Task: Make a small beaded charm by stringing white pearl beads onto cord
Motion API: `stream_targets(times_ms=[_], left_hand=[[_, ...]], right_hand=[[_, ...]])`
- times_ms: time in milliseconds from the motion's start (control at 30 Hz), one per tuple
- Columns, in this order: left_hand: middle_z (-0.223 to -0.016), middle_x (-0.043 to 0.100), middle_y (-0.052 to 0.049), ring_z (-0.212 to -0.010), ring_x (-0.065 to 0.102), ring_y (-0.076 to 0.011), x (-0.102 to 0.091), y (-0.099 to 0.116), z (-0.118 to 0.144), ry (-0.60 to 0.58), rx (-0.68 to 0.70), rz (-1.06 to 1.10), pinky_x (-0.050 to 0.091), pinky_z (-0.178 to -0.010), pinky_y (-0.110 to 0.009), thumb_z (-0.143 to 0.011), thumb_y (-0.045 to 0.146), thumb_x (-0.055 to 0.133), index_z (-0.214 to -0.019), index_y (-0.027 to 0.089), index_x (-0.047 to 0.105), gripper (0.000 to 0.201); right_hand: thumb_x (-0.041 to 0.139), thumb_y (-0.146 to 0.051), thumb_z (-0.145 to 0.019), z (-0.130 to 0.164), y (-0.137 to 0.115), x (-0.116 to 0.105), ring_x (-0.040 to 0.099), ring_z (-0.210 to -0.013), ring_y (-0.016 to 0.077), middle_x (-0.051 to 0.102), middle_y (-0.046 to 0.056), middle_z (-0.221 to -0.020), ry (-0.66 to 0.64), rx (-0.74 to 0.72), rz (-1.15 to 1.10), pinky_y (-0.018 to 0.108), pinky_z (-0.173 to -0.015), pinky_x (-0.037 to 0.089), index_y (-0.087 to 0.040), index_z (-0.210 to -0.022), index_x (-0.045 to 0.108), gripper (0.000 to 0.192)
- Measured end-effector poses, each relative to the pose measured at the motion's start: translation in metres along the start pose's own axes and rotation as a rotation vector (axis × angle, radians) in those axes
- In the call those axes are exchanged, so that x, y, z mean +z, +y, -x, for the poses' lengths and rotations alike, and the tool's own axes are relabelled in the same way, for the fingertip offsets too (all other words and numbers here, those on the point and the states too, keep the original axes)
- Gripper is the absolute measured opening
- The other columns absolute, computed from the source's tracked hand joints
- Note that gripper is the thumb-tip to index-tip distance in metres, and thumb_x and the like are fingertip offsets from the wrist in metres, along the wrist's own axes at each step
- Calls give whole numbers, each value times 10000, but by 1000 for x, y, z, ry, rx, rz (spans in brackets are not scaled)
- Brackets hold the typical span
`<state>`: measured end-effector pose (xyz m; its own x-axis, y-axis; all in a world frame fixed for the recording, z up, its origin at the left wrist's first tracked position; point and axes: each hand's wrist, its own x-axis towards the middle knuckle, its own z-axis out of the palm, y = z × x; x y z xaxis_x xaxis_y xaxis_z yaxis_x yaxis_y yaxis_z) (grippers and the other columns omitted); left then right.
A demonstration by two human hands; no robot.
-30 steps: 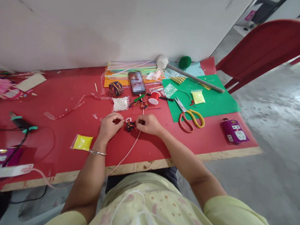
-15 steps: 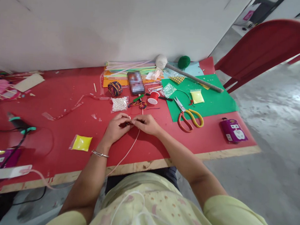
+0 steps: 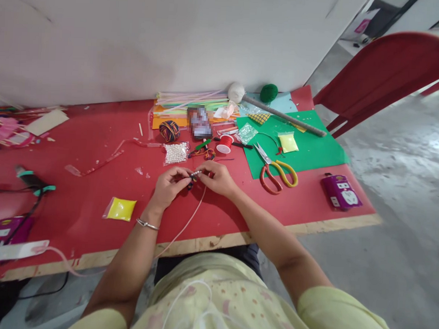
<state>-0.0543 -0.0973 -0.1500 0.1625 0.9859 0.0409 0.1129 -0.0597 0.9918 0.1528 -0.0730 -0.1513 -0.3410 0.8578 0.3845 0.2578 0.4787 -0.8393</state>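
Observation:
Between my fingertips is a small string of white beads with dark yarn (image 3: 195, 175). My left hand (image 3: 172, 184) pinches its left end, and my right hand (image 3: 219, 178) pinches the right end close by. Some dark multicoloured yarn hangs below the beads; its exact shape is too small to make out. Just beyond my hands lie a bag of white pearl beads (image 3: 176, 153), a red thread spool (image 3: 224, 144) and a multicoloured yarn ball (image 3: 169, 131). A pale pink cable (image 3: 188, 221) runs from under my right hand to the table edge.
Red-and-yellow-handled scissors (image 3: 273, 169) lie partly on a green sheet (image 3: 314, 149). A phone (image 3: 200, 122) rests at the back. A purple power adapter (image 3: 341, 191) stands right; a yellow packet (image 3: 120, 209) and a glue gun (image 3: 33, 180) are left. A red chair (image 3: 386, 79) stands beyond.
My hands have shifted slightly, and the fingertips have drawn apart. The white beads and dark yarn between them now show more clearly.

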Motion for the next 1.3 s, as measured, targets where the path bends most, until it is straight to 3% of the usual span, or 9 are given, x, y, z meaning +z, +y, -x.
stream_targets(times_ms=[200, 533, 733, 900, 1100, 1233, 1300], left_hand=[[-863, 692, -30, -798, 658, -168, 8, -2, -3, -67, -9, -35, 561, -703, -279, -740, 354, 825, -904, 195, 660, 281], [-872, 752, -52, -508, 607, -121, 6, -9, 0, -109, -180, 79, 513, -466, -268, -737, 453, 831, -908, 188, 793, 317], [-681, 695, -2, -521, 608, -114, 17, -15, -3, -25, -174, 92, 513, -527, -245, -726, 405, 829, -817, 187, 765, 244], [-708, 708, -26, -518, 610, -130, 17, -12, -1, -59, -221, 207, 469, -458, -240, -720, 405, 833, -890, 180, 759, 292], [-703, 706, -4, -494, 543, -84, 23, -11, -2, 37, -125, 185, 433, -472, -214, -712, 382, 842, -865, 181, 765, 265], [-715, 697, 2, -512, 527, -79, 35, -9, 0, 129, -45, 106, 433, -492, -209, -783, 343, 772, -888, 183, 772, 192], [-826, 726, -24, -636, 611, -112, 41, -6, 3, 146, 8, 78, 480, -554, -218, -795, 288, 746, -896, 185, 783, 149]], right_hand=[[612, -234, -894, 0, -13, -2, 664, -782, 139, 755, 42, -906, -5, 104, -78, 245, -719, 490, -168, -984, 752, 178], [547, -213, -954, 5, -14, 0, 672, -907, 165, 713, 79, -1010, 43, -89, 57, 278, -816, 523, -189, -1091, 725, 226], [509, -186, -968, 11, -10, 16, 667, -983, 180, 716, 75, -1107, 87, 37, 193, 278, -854, 503, -219, -1169, 688, 271], [476, -178, -959, 9, -5, 17, 663, -971, 169, 708, 71, -1110, 117, 75, 45, 282, -886, 499, -194, -1173, 647, 274], [502, -310, -993, 8, -6, 19, 629, -835, 131, 674, 27, -982, 203, 112, -221, 251, -765, 508, -221, -1149, 646, 230], [522, -303, -985, 10, -10, 21, 612, -784, 128, 668, 19, -935, 317, 110, -177, 257, -743, 505, -230, -1147, 662, 226], [527, -280, -977, 10, -11, 21, 622, -803, 134, 684, 32, -972, 373, 97, -113, 270, -769, 509, -222, -1136, 673, 224]])
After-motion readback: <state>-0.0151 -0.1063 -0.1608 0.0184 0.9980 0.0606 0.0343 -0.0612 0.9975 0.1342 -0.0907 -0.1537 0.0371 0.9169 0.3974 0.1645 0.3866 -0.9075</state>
